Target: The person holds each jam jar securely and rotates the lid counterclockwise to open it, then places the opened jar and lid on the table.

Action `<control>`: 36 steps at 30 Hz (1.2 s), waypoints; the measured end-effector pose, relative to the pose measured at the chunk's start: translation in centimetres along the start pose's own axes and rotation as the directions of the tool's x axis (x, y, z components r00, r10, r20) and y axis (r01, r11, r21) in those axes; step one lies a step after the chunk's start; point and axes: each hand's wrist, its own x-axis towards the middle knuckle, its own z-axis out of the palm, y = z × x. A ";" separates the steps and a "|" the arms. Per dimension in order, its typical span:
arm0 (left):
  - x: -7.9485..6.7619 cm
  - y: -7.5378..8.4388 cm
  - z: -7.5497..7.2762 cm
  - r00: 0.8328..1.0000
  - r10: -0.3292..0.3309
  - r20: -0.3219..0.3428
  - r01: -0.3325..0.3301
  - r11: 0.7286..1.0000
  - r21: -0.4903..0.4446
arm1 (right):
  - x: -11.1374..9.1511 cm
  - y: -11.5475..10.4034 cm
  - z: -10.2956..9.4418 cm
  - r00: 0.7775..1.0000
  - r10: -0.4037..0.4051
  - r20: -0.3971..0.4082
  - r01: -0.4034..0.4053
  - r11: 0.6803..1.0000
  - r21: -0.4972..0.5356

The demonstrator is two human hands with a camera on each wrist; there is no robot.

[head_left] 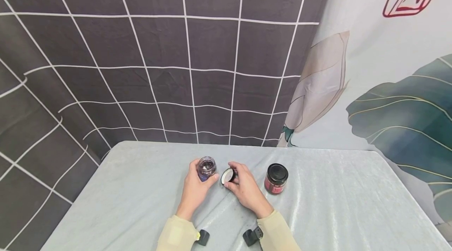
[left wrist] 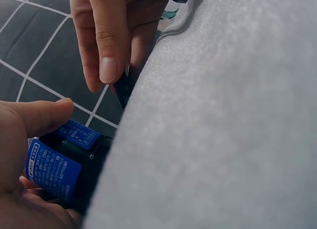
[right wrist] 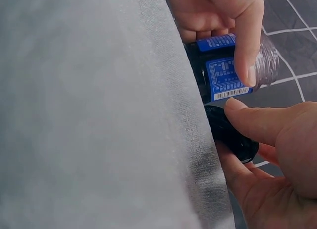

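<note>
The left hand (head_left: 195, 190), its fingers curled round the open jar (head_left: 207, 169) over the worktop (head_left: 339, 204), should hold it upright, while the right (head_left: 246, 191), pinching the lid (head_left: 227, 176) just beside it, should grip only the rim.

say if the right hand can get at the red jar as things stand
Probably not to grip it yet: the right hand holds a loose lid. The way itself looks free, though: the red jar stands close on the hand's right, nothing between them.
</note>
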 end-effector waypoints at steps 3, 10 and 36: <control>0.0 0.0 0.0 1.000 0.002 0.004 -0.002 1.000 0.004 | -0.1 0.0 0.0 1.000 0.001 0.000 -0.001 1.000 -0.008; -0.1 0.0 0.0 1.000 0.007 0.006 -0.007 1.000 0.010 | -0.1 0.1 0.0 1.000 0.003 0.013 -0.002 1.000 -0.024; 0.0 0.2 0.0 1.000 0.001 0.024 -0.002 1.000 0.021 | -0.1 0.4 -0.1 0.999 0.016 0.032 -0.013 0.995 -0.096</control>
